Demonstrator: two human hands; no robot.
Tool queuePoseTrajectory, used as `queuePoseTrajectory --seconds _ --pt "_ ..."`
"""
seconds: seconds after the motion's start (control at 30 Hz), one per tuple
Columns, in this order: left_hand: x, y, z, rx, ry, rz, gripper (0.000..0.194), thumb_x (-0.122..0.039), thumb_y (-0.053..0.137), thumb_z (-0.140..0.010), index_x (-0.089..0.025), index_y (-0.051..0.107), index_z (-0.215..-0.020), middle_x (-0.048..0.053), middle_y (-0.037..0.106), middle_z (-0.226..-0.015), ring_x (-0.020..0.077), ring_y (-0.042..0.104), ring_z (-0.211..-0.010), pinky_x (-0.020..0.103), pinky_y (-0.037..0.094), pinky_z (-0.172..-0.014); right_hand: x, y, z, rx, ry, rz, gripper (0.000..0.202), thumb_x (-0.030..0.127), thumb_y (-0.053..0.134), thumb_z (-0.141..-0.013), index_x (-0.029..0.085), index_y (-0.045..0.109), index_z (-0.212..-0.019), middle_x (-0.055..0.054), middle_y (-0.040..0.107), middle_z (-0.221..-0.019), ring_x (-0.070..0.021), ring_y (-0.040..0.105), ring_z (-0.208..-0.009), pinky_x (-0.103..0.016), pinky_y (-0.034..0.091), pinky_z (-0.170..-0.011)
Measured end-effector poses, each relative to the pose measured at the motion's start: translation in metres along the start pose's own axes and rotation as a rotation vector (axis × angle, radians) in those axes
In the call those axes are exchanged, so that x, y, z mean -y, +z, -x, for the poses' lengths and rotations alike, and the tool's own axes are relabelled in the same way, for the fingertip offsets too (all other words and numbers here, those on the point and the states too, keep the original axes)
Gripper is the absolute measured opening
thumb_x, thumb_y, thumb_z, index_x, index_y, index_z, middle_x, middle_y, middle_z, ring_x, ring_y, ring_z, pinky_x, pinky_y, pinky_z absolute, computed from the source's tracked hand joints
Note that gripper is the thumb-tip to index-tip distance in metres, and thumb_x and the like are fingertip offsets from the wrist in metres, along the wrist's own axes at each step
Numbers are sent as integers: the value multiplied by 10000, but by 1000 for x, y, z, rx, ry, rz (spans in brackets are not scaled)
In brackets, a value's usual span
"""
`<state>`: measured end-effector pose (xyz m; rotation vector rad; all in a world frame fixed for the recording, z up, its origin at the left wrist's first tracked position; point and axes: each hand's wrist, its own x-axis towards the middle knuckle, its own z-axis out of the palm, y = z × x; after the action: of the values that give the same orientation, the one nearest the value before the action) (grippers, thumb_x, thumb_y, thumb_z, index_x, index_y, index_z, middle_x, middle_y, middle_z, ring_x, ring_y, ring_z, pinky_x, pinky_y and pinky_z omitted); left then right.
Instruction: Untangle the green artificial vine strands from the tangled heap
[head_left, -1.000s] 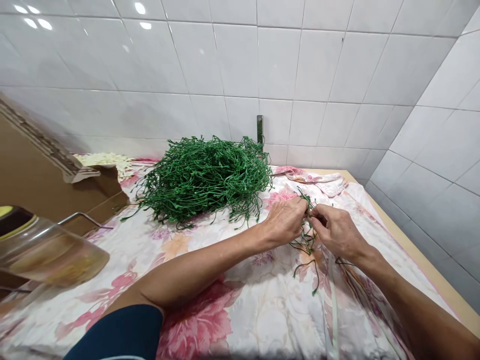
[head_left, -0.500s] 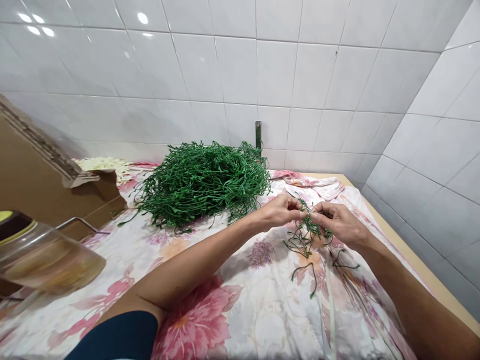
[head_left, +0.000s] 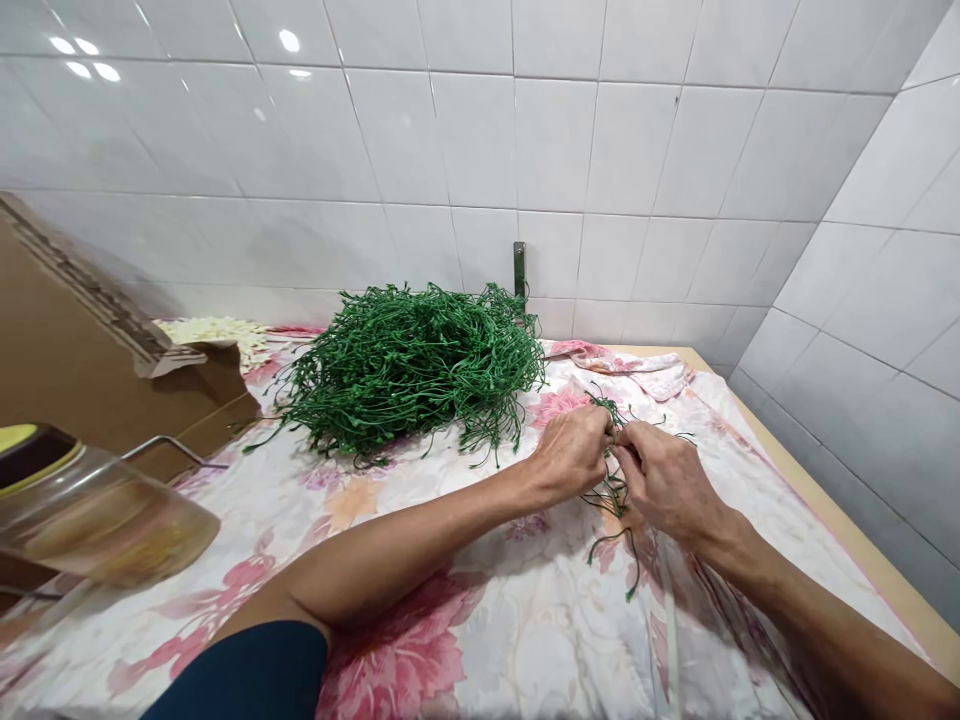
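Head view: green heap (head_left: 420, 370), eleven o'clock from the wearer, on the bench (head_left: 795, 473); at one o'clock, left hand (head_left: 574, 450) and right hand (head_left: 667, 480), each grip pinched on thin green strands (head_left: 616, 502), probably light, flexible, snag-prone, best held singly near an end. No legible writing.

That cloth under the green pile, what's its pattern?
The cloth is white with pink, orange and purple flowers; the head view, the only one, shows it.

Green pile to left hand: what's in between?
Just a strip of the floral cloth, pink bloom showing, between the green pile and left hand. A few stray stems from the pile edge onto it. Seen in head view.
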<state>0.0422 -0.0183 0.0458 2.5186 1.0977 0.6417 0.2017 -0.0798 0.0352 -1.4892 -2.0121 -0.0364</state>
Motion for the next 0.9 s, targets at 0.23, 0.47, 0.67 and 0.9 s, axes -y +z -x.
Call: queuePoseTrajectory --seconds 0.23,0.47,0.67,0.9 --pt "12 -14 -19 71 -186 621 196 -297 654 -813 -153 590 -696 -11 529 -629 116 458 -591 250 317 -570 -17 -21 -15 132 149 -319 180 365 581 -937 216 664 -995 -15 695 -754 -178 605 -641 -306 446 -614" --pt "8 -29 -19 239 -229 834 404 -498 755 -735 -151 566 -654 -52 430 -553 61 320 -472 236 187 -458 -21 -28 -17 141 165 -511 227 406 667 -903 207 719 -1000 -36 737 -812 -185 657 -714 -298 491 -641" --pt "3 -31 -17 264 -213 838 432 -529 778 -720 -149 576 -687 -47 450 -566 60 332 -484 226 199 -459 -19 -33 -17 154 189 -479 217 408 671 -887 206 725 -831 -4 671 -650 -150 571 -559 -278 421 -537" --pt "5 -24 -16 117 -107 635 332 -447 679 -831 -164 562 -703 -29 488 -618 99 407 -565 246 289 -540 -17 -29 -18 150 163 -513 243 412 619 -906 202 664 -793 -3 640 -707 -148 536 -611 -276 410 -576"
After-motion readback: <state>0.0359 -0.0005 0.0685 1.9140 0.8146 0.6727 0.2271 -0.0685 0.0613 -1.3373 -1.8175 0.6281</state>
